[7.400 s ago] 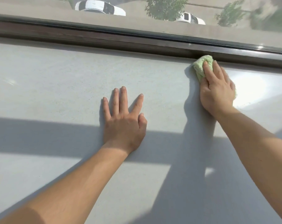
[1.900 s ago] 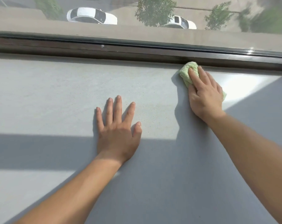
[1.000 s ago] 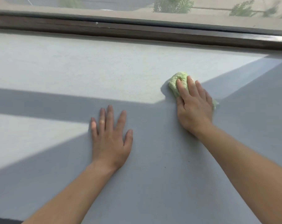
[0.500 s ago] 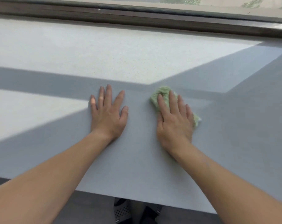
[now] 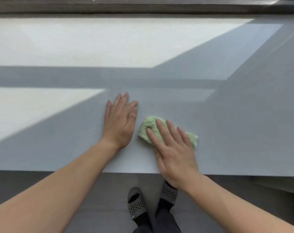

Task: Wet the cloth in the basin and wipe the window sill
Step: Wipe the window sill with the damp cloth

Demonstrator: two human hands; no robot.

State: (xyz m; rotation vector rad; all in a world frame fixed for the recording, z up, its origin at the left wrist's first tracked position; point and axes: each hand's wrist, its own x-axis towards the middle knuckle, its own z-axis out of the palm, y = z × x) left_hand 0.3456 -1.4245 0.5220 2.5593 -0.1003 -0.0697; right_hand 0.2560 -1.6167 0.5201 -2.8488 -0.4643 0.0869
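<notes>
A wide pale grey window sill (image 5: 227, 115) fills most of the view, part sunlit and part in shadow. A bunched light green cloth (image 5: 148, 127) lies on it close to the front edge. My right hand (image 5: 173, 148) lies flat on top of the cloth, fingers spread and pressing it to the sill. Just left of the cloth my left hand (image 5: 120, 120) rests palm down on the bare sill, fingers together, holding nothing. No basin is in view.
The dark window frame (image 5: 143, 6) runs along the far edge of the sill. The sill's front edge (image 5: 244, 175) crosses the lower view. Below it are a dark floor and my two feet in patterned slippers (image 5: 137, 205).
My right hand has dragged the cloth from the window frame back across the sill to near the front edge. My left hand slid back too, and the view tilted down.
</notes>
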